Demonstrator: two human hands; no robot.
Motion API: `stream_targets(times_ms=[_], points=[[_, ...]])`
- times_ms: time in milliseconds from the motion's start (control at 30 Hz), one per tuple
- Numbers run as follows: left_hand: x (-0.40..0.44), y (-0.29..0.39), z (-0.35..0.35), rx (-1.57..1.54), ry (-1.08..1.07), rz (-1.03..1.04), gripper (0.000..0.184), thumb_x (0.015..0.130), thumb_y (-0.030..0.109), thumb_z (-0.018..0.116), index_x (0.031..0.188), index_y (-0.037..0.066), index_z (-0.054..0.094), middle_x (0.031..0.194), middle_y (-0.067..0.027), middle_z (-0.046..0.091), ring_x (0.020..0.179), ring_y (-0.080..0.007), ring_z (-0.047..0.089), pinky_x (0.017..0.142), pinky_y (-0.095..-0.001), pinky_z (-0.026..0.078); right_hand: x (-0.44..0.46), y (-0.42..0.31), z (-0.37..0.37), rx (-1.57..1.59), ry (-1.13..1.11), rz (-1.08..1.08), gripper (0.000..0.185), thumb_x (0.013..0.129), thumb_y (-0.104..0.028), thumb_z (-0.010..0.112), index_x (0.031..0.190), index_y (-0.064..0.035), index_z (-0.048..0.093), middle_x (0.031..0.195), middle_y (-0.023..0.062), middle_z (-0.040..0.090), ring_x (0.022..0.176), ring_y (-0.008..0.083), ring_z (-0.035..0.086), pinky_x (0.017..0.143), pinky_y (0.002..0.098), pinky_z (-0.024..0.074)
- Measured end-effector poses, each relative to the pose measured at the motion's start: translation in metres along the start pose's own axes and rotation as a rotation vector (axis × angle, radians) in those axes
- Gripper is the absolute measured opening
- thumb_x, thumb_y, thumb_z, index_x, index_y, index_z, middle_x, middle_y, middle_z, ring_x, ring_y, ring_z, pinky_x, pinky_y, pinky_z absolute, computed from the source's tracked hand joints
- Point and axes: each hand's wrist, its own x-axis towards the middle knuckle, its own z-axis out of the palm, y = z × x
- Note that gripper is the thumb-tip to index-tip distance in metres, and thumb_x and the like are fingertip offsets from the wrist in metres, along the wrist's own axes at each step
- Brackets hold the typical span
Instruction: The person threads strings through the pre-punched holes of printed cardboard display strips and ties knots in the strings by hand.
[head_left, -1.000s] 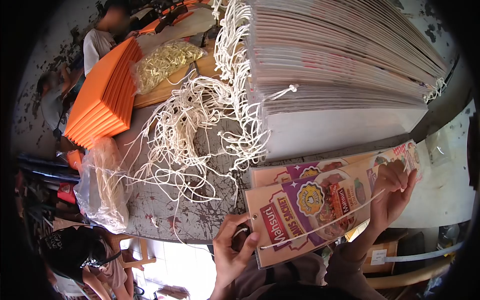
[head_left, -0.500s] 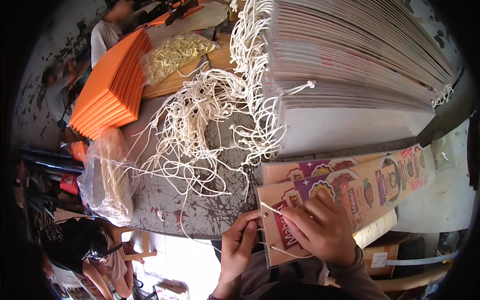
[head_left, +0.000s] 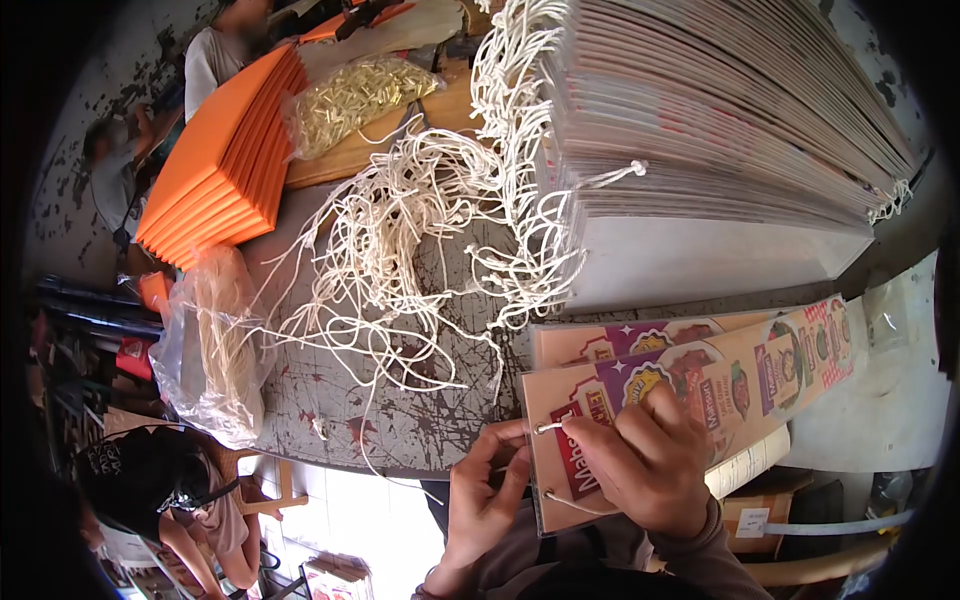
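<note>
The card is peach and purple (cord white).

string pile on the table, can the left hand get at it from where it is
Probably yes: only tabletop seems to lie between the left hand and the string pile, though that hand is at the edge of the printed card.

Brand name "Mahsuri" on the printed card, its large red label partly covered.

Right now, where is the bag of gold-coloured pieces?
The bag is toward the upper left of the head view, just right of the orange stack and above the loose white cords.
</note>
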Motion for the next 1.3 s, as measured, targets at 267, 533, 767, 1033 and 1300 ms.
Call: stream_targets(times_ms=[267,533,767,1033,1300], points=[[0.001,0.003,0.003,0.038,0.026,0.006,0.032,0.085,-0.005,0.045,0.117,-0.006,0.049,0.096,-0.0120,0.063,0.088,-0.0110,0.058,0.078,-0.0228,0.045,0.003,-0.001,0.007,0.025,0.033,-0.042,0.037,0.061,-0.018,0.063,0.095,-0.0044,0.062,0.071,0.0010,0.044,0.067,0.0174,0.045,0.049,0.0241,0.0409],[0.002,0.002,0.003,0.050,0.036,-0.012,0.026,0.086,0.000,0.047,0.112,-0.004,0.052,0.085,-0.0093,0.064,0.081,-0.0079,0.057,0.071,-0.0211,0.044,0.006,0.000,0.016,0.040,0.049,0.012,0.018,0.073,-0.017,0.063,0.086,-0.0049,0.057,0.068,0.0025,0.044,0.065,0.0181,0.046,0.048,0.0260,0.0389],[0.001,-0.003,0.001,-0.018,0.077,-0.055,0.013,0.087,0.009,0.052,0.095,-0.002,0.053,0.071,-0.0052,0.061,0.066,-0.0050,0.053,0.061,-0.0187,0.042,0.002,0.000,0.018,0.102,0.038,-0.002,0.024,0.067,-0.013,0.061,0.088,-0.0038,0.057,0.076,0.0043,0.048,0.070,0.0196,0.047,0.056,0.0274,0.0413],[0.003,-0.005,0.004,0.092,0.086,0.018,0.013,0.084,0.009,0.056,0.089,-0.001,0.051,0.068,-0.0060,0.061,0.064,-0.0054,0.055,0.057,-0.0201,0.044,0.000,-0.006,0.017,0.217,-0.021,0.076,0.024,0.064,-0.006,0.069,0.087,-0.0056,0.060,0.081,0.0045,0.054,0.075,0.0230,0.050,0.062,0.0320,0.0439],[0.002,-0.008,0.002,0.150,0.110,0.064,0.014,0.084,0.008,0.056,0.093,-0.003,0.053,0.067,-0.0041,0.061,0.061,-0.0059,0.054,0.058,-0.0195,0.044,-0.001,-0.006,0.018,0.248,-0.022,0.017,0.029,0.063,-0.008,0.066,0.091,-0.0048,0.059,0.084,0.0054,0.054,0.077,0.0232,0.050,0.064,0.0323,0.0445]])
